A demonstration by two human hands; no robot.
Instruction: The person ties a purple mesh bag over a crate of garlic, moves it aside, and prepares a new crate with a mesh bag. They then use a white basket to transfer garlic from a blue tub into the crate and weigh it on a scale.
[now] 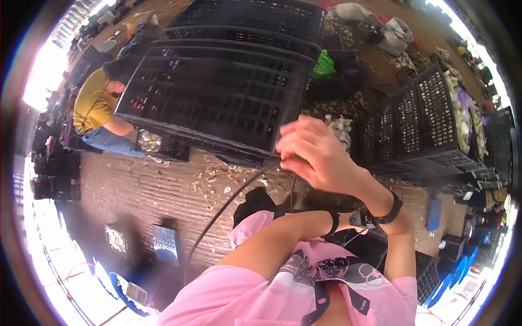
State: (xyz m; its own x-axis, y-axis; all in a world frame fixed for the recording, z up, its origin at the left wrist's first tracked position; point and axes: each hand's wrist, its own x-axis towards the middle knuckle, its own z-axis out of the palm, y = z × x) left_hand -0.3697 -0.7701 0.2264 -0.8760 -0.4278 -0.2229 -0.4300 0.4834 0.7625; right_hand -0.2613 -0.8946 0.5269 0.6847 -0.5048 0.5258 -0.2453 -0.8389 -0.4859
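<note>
My right hand [315,152] is raised in front of me and blurred. Its fingers are curled at the upper end of a black cable [217,214] that runs down to the lower left. A black strap [392,209] circles that wrist. My left forearm [272,239] crosses my pink shirt [244,288] and also wears a black band [333,223]. The left hand itself is hidden behind my right wrist, beside a small grey clip [361,219]. A second thin wire [293,190] hangs below my right hand.
Large black plastic crates [217,92] are stacked ahead, and more crates [418,119] holding white bulbs stand at the right. A person in a yellow shirt [92,103] sits at the left by a small crate. Peel scraps litter the brick floor [163,185].
</note>
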